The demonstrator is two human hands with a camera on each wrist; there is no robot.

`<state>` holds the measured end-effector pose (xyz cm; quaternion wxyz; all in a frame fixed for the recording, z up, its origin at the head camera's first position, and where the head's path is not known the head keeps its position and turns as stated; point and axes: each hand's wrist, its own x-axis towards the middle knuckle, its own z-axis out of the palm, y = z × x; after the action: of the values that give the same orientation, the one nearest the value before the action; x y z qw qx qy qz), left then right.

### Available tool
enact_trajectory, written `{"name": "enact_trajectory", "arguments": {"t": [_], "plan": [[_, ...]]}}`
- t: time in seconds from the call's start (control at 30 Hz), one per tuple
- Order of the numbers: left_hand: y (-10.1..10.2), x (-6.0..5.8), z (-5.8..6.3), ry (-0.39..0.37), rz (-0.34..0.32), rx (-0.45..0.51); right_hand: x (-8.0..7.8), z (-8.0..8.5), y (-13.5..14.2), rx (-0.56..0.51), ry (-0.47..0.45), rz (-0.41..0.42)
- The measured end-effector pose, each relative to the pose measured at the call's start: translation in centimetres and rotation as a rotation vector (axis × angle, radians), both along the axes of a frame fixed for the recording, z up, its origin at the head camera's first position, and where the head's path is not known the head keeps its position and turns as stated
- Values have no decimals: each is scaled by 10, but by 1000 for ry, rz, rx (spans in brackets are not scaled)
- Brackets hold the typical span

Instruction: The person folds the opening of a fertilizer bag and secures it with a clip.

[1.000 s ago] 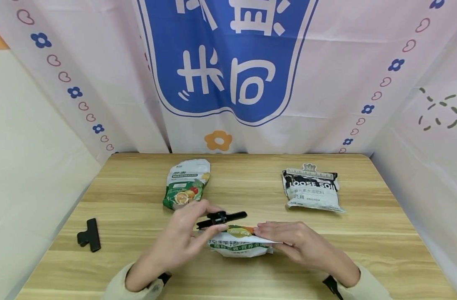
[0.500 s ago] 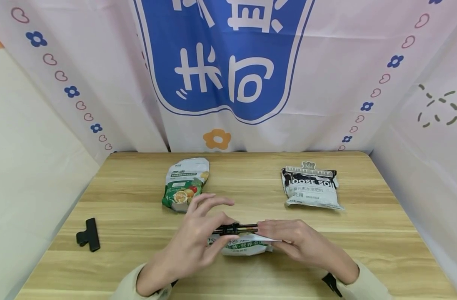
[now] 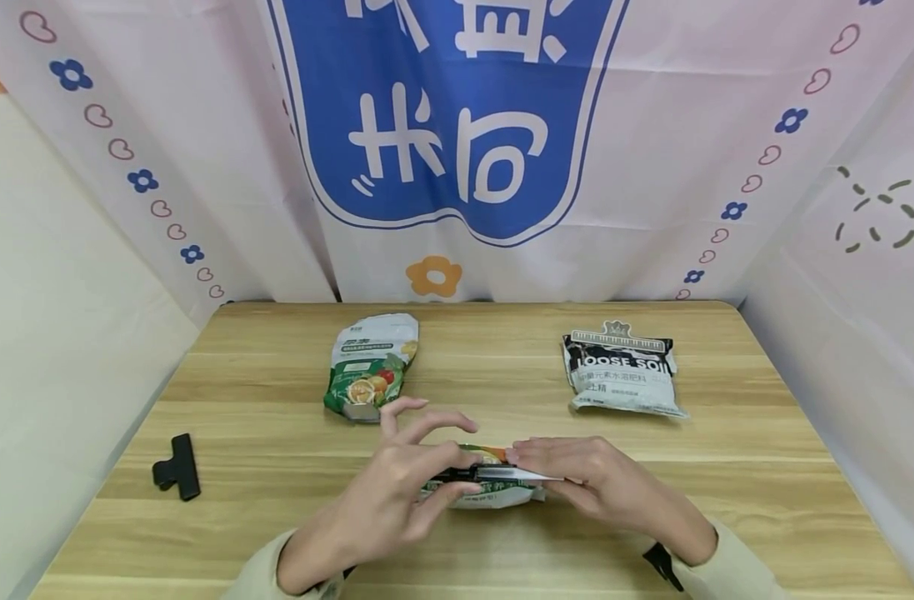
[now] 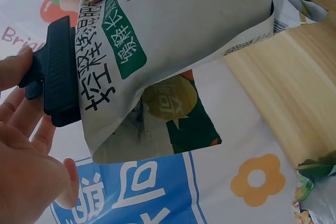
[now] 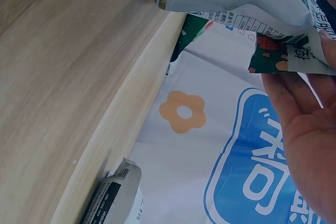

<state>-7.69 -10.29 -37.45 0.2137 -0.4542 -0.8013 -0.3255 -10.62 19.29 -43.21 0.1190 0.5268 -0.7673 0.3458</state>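
Note:
A white and green printed bag stands at the front middle of the table in the head view. My left hand pinches a black clip between thumb and fingers, its other fingers raised. In the left wrist view, the clip's long jaw lies along the top edge of the bag; whether it bites over that edge is hard to tell. My right hand pinches the right end of the same top edge, fingers behind and thumb in front. The right wrist view shows this hand at the bag's edge.
A second black clip lies at the table's left. At the back left lies a green and white pouch with fruit pictures. A black and white bag with a pale clip across its top lies at the back right.
My left hand has brought the black clip down and right, from above the bag onto its top edge. The right hand has kept its grip with little movement.

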Motion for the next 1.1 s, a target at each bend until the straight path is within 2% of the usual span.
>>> {"name": "enact_trajectory", "arguments": {"t": [0.37, 0.6, 0.73, 0.93, 1.1], "plan": [[-3, -6, -1, 39, -44, -66, -1, 1, -1, -3, -7, 8], [-4, -15, -5, 45, -114, -61, -2, 1, 0, 0, -14, 12], [-6, -17, -9, 44, -126, -65, -2, 2, 0, -4, -23, 25], [-6, -18, -19, -7, -150, -51, 0, 2, 0, -4, -33, 24], [-5, -21, -23, 31, -133, -48, 0, 2, 0, -2, -30, 15]]}}
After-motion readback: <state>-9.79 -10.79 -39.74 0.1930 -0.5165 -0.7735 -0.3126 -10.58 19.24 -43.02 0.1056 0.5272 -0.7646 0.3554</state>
